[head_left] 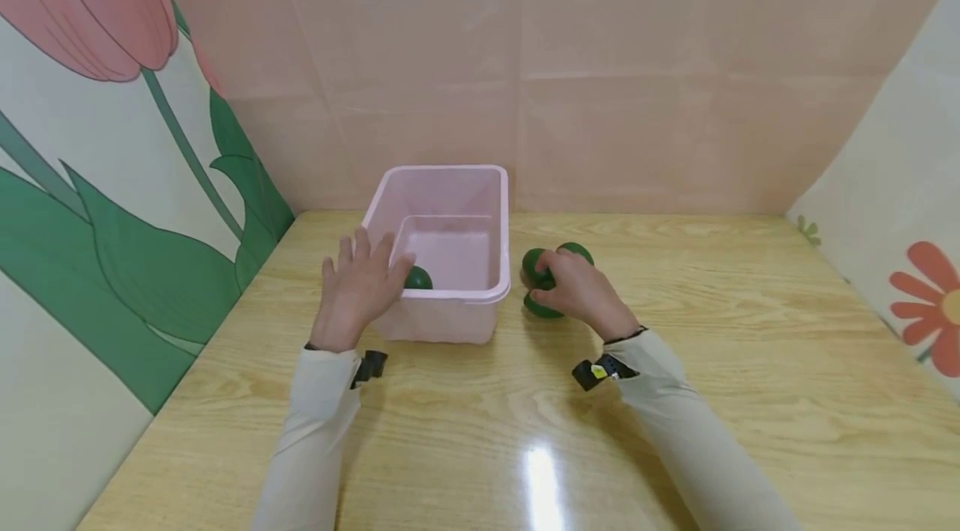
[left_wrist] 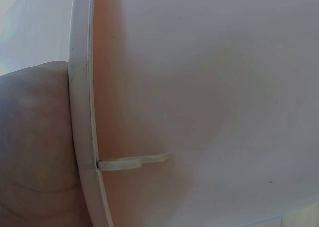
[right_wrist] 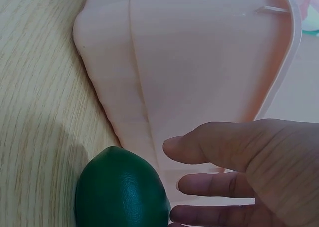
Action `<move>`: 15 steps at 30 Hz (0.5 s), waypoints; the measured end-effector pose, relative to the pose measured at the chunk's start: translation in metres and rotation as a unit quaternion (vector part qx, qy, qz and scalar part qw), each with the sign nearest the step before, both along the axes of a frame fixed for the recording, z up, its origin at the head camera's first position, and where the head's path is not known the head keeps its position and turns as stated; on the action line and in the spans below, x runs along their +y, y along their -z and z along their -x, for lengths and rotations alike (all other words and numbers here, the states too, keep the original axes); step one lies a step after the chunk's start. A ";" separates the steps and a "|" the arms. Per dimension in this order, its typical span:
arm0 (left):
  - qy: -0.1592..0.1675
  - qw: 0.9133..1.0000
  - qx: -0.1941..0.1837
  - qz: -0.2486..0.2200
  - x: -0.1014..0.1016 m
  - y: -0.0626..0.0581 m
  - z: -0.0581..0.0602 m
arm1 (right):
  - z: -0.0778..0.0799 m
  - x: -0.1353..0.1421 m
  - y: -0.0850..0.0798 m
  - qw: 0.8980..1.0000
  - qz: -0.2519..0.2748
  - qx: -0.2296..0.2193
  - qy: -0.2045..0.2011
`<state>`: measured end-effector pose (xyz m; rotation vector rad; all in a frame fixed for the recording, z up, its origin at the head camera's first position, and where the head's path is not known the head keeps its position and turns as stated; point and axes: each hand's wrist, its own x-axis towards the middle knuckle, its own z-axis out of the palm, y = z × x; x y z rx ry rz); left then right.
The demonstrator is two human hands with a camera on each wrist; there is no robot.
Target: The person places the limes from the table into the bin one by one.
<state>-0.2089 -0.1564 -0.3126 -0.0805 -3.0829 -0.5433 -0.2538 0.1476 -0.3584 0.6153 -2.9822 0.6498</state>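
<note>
A pink plastic bin (head_left: 450, 318) stands on the table, with a dark green lime (head_left: 417, 278) inside by its near left corner. Over that corner my left hand (head_left: 360, 285) rests with fingers spread. In the left wrist view part of the hand (left_wrist: 37, 147) lies against the bin's rim (left_wrist: 82, 97). Right of the bin sit a near lime (head_left: 542, 305), a middle lime (head_left: 532, 262) and a far lime (head_left: 577, 250). My right hand (head_left: 585, 285) reaches over them. In the right wrist view, its fingertips (right_wrist: 187, 184) are beside a lime (right_wrist: 122, 192), thumb and fingers apart.
The wood-grain table (head_left: 720, 348) extends to the right and toward me. A pink backdrop (head_left: 600, 81) rises behind the bin. Flower-printed panels stand at the left (head_left: 112, 181) and right (head_left: 907, 206) sides.
</note>
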 end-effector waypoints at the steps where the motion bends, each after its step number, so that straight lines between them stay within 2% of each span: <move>1: 0.000 1.000 0.001 0.000 0.000 0.000 0.000 | 0.000 0.000 0.000 1.000 -0.001 0.000 0.000; 15: -0.001 1.000 0.004 0.009 0.001 0.000 0.001 | 0.000 0.002 0.001 1.000 0.002 -0.001 -0.006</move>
